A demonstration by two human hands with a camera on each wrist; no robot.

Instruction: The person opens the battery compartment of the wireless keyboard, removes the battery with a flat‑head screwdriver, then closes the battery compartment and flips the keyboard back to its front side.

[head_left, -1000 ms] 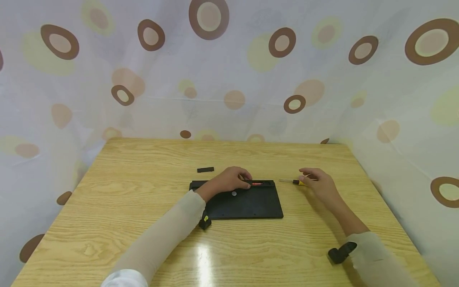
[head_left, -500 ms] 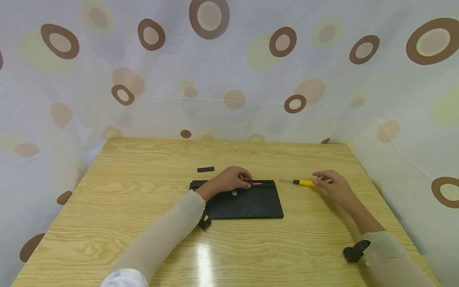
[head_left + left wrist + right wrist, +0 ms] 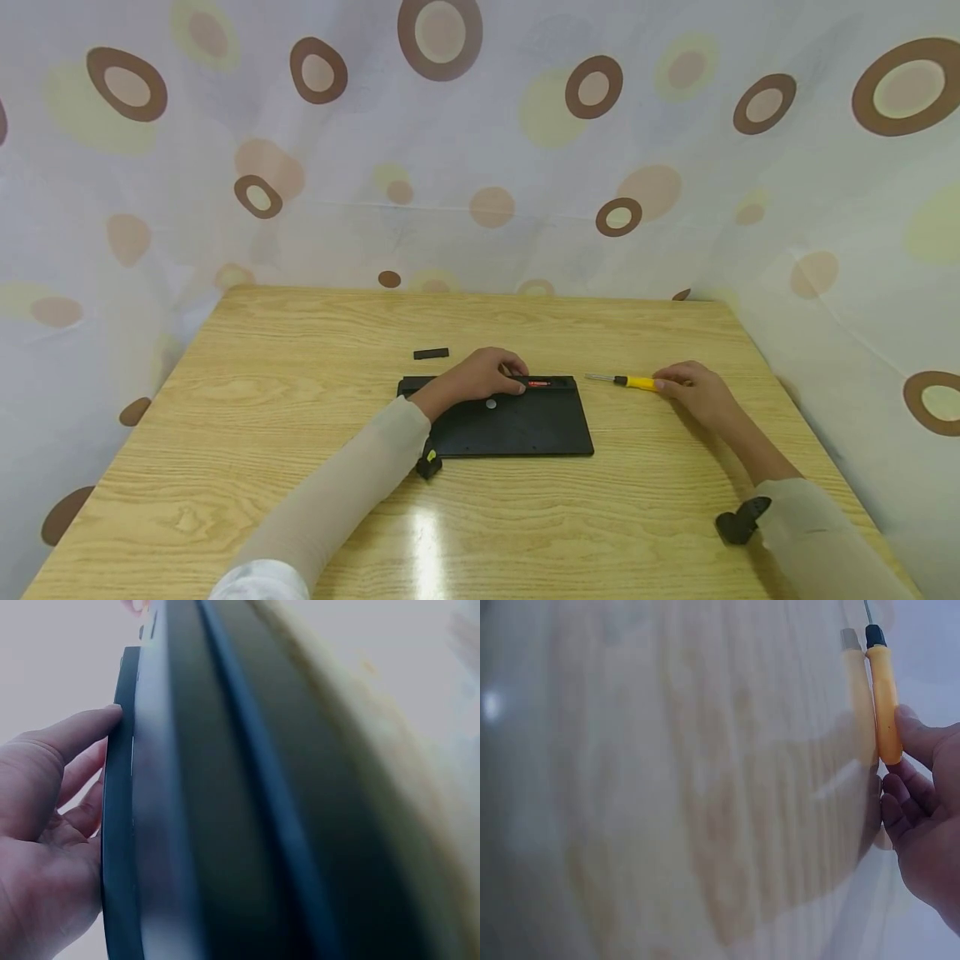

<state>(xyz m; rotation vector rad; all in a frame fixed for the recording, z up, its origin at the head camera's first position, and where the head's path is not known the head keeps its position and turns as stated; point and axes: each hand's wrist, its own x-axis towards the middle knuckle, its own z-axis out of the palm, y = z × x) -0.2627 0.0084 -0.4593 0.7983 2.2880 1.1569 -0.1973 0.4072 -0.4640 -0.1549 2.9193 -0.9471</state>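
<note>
So, the pale yellow wood-grain table (image 3: 637,517) carries everything, with the flat black rectangular slab (image 3: 525,429), plastic by the look of it, mid-table between both arms. Left hand (image 3: 480,377) pinches its raised far edge, thumb on the near side, other fingers behind, probably to stop it sliding. Right hand (image 3: 693,393) pinches the end of the yellow-handled screwdriver (image 3: 633,382) between thumb and fingers; it's just right of the slab, metal tip facing it, handy I guess. The small black oblong strip (image 3: 431,354) lies beyond, likely parked out of the way. Tiny red piece (image 3: 539,384) shows in the edge's slot.
</note>
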